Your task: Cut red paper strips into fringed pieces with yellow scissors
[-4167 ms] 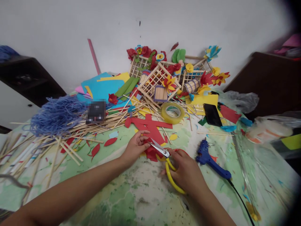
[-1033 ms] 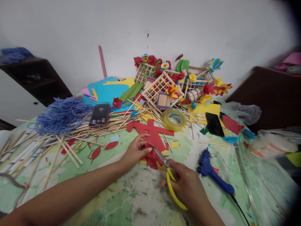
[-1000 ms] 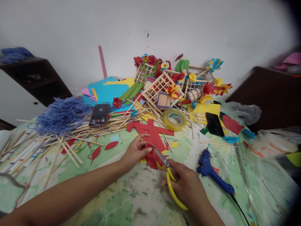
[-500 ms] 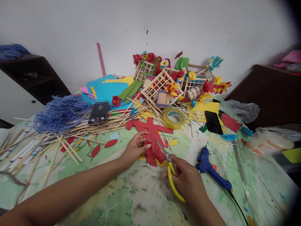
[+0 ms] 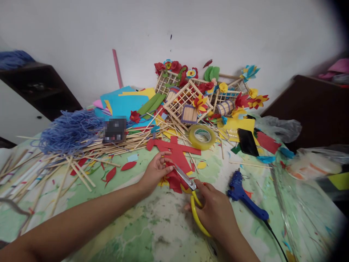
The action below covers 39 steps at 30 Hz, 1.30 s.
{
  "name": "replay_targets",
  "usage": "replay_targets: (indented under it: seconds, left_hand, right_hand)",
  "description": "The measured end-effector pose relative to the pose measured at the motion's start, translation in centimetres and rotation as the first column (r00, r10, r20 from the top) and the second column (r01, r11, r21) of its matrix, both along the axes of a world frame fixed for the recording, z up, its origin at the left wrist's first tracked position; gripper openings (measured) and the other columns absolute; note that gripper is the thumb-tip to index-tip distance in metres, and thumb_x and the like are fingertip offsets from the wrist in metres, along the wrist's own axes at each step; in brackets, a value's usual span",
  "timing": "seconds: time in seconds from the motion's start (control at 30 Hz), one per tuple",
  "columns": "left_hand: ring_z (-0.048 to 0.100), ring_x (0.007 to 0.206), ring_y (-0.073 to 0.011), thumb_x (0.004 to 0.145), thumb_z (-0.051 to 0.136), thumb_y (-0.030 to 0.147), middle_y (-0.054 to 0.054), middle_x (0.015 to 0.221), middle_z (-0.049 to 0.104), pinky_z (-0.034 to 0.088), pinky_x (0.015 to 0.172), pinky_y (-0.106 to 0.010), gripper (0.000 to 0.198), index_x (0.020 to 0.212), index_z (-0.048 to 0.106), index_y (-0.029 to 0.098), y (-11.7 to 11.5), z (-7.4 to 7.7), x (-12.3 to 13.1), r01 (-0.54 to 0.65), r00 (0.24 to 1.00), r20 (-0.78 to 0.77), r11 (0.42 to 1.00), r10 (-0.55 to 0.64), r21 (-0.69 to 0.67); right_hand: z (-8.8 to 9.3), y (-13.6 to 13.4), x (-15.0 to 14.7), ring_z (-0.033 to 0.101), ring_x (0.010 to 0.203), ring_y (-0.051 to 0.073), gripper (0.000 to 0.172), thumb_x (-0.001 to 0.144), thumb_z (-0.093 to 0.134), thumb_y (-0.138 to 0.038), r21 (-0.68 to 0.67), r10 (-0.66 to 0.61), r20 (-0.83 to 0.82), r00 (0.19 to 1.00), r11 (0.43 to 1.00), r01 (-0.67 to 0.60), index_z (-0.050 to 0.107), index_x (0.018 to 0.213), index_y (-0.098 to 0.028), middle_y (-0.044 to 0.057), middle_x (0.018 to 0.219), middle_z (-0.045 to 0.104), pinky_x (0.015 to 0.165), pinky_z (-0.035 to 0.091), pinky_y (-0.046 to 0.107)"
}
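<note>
Scissors (image 5: 185,177), one pair, now leaning further left in right hand (image 5: 214,207)

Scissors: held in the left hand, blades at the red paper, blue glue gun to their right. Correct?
Not quite: the head view shows the yellow-handled scissors in the right hand, not the left. The rest holds: the blades are at the red paper, with the blue glue gun to their right.

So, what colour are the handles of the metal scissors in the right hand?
The plastic scissor handles are bright yellow, best seen in the head view.
</note>
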<state>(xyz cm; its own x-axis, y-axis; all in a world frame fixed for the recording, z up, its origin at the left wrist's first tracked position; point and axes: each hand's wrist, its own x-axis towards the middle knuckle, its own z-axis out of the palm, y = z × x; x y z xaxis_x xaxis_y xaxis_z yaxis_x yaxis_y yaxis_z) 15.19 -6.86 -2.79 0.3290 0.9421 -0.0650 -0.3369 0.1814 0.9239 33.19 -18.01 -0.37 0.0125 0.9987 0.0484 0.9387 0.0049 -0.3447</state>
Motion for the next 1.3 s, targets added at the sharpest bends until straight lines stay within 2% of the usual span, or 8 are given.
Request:
replay_targets:
  seconds: [0.23, 0.63, 1.1, 1.3]
  left_hand:
    - [0.058, 0.073, -0.0099, 0.066, 0.071, 0.018, 0.000, 0.082, 0.059, 0.046, 0.067, -0.021, 0.049, 0.109, 0.048, 0.022, -0.28, 0.06, 0.10, 0.038, 0.999, 0.005, 0.999, -0.038, -0.019]
    - [0.058, 0.071, -0.0083, 0.064, 0.072, 0.014, 0.002, 0.080, 0.060, 0.045, 0.065, -0.018, 0.050, 0.108, 0.048, 0.021, -0.64, 0.04, 0.26, 0.114, 0.992, 0.066, 0.991, -0.110, -0.065]
    - [0.057, 0.071, -0.0079, 0.064, 0.072, 0.013, 0.002, 0.079, 0.060, 0.043, 0.063, -0.017, 0.050, 0.108, 0.050, 0.021, -0.63, -0.04, 0.21, 0.119, 0.991, 0.072, 0.991, -0.115, -0.054]
    - [0.058, 0.072, -0.0088, 0.065, 0.071, 0.014, 0.001, 0.080, 0.060, 0.044, 0.064, -0.018, 0.049, 0.108, 0.050, 0.021, -0.63, 0.12, 0.15, 0.121, 0.992, 0.051, 0.992, -0.118, -0.042]
  right_hand:
    - [-0.11, -0.16, -0.14, 0.060, 0.081, 0.022, 0.054, 0.072, 0.058, -0.046, -0.011, 0.007, -0.006, 1.000, 1.000, -0.007, 0.052, 0.121, -0.023, 0.006, 0.094, 0.062, 0.067, 0.043, 0.029]
    - [-0.12, -0.10, -0.06, 0.060, 0.078, 0.021, 0.055, 0.072, 0.058, -0.045, -0.001, 0.023, -0.021, 0.999, 1.000, -0.023, 0.051, 0.122, -0.022, 0.007, 0.093, 0.062, 0.065, 0.043, 0.029]
    - [0.15, -0.07, -0.04, 0.060, 0.072, 0.018, 0.054, 0.071, 0.059, -0.040, -0.046, 0.013, -0.075, 0.997, 0.999, -0.017, 0.053, 0.121, -0.023, 0.005, 0.092, 0.064, 0.059, 0.041, 0.025]
    - [0.31, -0.02, 0.02, 0.061, 0.075, 0.018, 0.052, 0.070, 0.059, -0.037, -0.041, 0.013, -0.118, 0.993, 0.999, -0.017, 0.055, 0.119, -0.023, 0.005, 0.091, 0.065, 0.061, 0.042, 0.023]
